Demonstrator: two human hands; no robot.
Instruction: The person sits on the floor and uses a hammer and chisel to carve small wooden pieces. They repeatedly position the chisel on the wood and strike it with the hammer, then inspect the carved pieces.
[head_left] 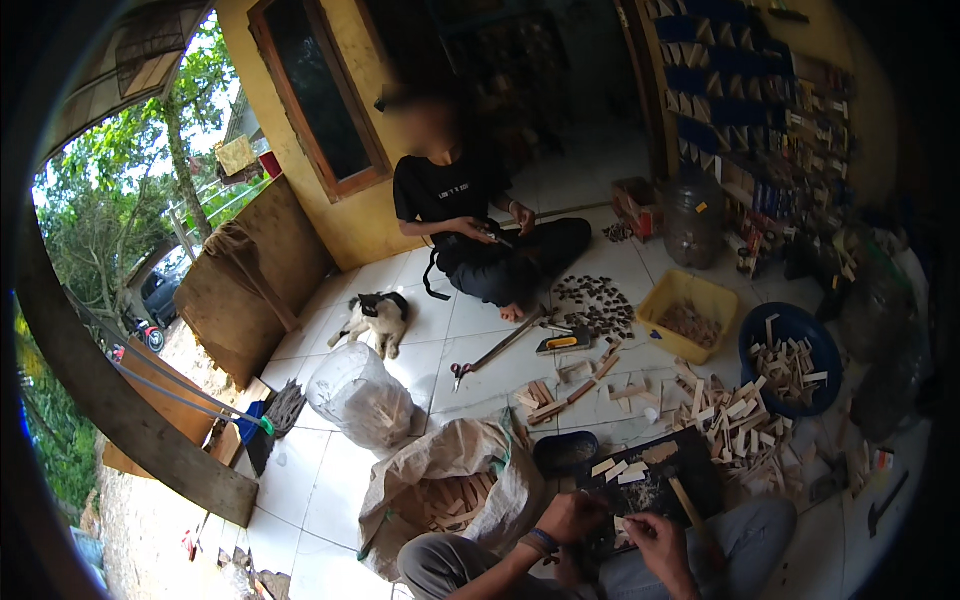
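Note:
My left hand (575, 517) is closed, wearing dark bands at the wrist; what its fingers hold, if anything, is hidden. Close beside it, my right hand (660, 548) pinches a small pale wooden piece (622, 531) over my lap. Just beyond both hands lies a black board (690, 462) with several flat wooden pieces (618, 470) and shavings on it. A tool with a wooden handle (687, 502) leans at the board's near right side. At the board's left stands a small dark blue tray (566, 453).
A woven sack (400, 470) of wood pieces stands left, with a clear plastic bag (365, 400) behind. Right are a loose wood heap (735, 415), blue basin (790, 400), yellow tub (690, 315) and hammer (887, 503). A cat (382, 318) and a seated person (455, 200) are farther off.

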